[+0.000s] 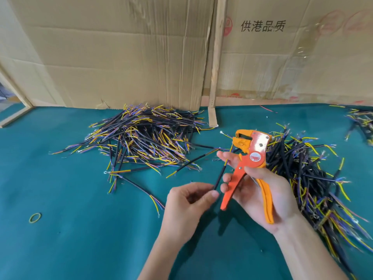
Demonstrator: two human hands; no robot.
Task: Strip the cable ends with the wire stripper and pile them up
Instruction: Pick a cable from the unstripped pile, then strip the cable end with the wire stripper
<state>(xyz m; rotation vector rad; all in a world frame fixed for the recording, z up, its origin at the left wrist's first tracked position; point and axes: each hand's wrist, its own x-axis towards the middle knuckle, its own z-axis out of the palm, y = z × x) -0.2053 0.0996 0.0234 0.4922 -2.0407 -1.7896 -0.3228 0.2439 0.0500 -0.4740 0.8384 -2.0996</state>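
My right hand [260, 190] grips the orange wire stripper [250, 160] by its handles, jaws pointing up and to the left, handles spread. My left hand [189, 201] pinches the lower end of a short black cable [220, 176] between thumb and fingers. The cable slants up towards the stripper's jaws, and its yellow wire passes the fingertips of my right hand. A big pile of black cables with yellow and purple wire ends [145, 136] lies on the green table at the back left. Another pile of cables [314, 178] lies at the right, behind and under my right hand.
The table is covered with a green mat [70, 229]. Cardboard sheets [125, 51] stand along its back edge, with a wooden strip [216, 63] between them. A yellow rubber band [35, 217] lies at the front left. A third heap of cables [361, 122] shows at the far right.
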